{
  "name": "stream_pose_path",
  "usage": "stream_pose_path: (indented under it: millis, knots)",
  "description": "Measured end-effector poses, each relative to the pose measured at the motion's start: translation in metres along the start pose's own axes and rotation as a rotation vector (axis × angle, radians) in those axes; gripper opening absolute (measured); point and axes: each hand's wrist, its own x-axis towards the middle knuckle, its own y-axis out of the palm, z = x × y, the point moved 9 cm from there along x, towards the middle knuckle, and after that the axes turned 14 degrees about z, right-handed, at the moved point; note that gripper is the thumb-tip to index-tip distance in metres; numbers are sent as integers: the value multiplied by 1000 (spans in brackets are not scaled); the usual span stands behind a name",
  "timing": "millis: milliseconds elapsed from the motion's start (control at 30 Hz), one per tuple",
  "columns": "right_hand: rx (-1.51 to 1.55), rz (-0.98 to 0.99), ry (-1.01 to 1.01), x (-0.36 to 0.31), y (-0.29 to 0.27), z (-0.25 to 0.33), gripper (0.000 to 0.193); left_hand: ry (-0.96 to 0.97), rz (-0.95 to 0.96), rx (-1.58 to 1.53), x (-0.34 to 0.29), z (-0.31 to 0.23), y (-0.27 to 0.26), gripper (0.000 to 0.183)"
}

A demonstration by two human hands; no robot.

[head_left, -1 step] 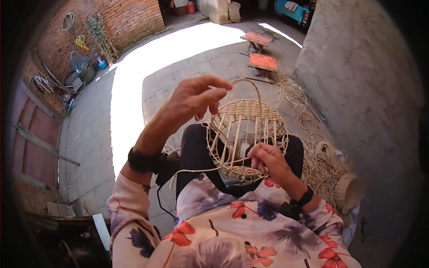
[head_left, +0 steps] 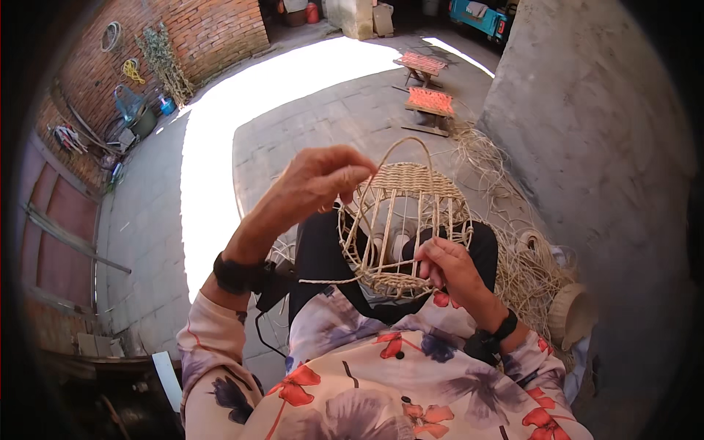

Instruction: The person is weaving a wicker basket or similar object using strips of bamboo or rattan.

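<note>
A half-woven basket [head_left: 418,177] of tan twisted cord rests on my lap between my knees. Its far end is densely woven, while open strands run across the middle. Above the basket's left side, my left hand [head_left: 330,176] pinches a cord [head_left: 405,139] between thumb and fingers. From there the cord arches over the far end and drops toward my right hand [head_left: 445,265]. That hand is closed in a pinch on the cord at the near right side; its fingertips partly hide the strand. Another cord end sticks out leftward from the near rim.
A tangled heap of loose cord [head_left: 528,275] lies on the floor to my right, beside a pale woven bowl [head_left: 570,315]. A grey wall [head_left: 594,161] rises there. Two folding stools [head_left: 431,101] with red seats stand ahead. A brick wall [head_left: 198,29] is at the far left.
My left hand has come down slightly toward the basket, and the cord's arch has shifted and narrowed. My right hand has moved a little right. The cord end at left has drawn shorter.
</note>
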Motion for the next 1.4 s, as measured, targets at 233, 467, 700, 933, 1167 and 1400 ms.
stream_pose_path:
  millis: [233, 467, 700, 933, 1167, 1400]
  knots:
    - [273, -139, 23, -33, -27, -38, 28, 63, 69, 542, -23, 93, 113, 11]
    - [13, -205, 23, 9, -52, -10, 23, 61, -24, 538, -20, 111, 128, 10]
    - [-801, -102, 80, 86, -24, 7, 16, 38, 0, 674, -11, 117, 139, 10]
    - [-1348, -39, 123, 83, -1, -26, 21, 71, 47, 641, -17, 111, 143, 10]
    - [104, -48, 78, 20, -25, -28, 29, 75, 44, 639, -17, 102, 140, 6]
    - [120, -161, 56, -49, -58, -43, 26, 325, 14, 576, 5, 77, 165, 8]
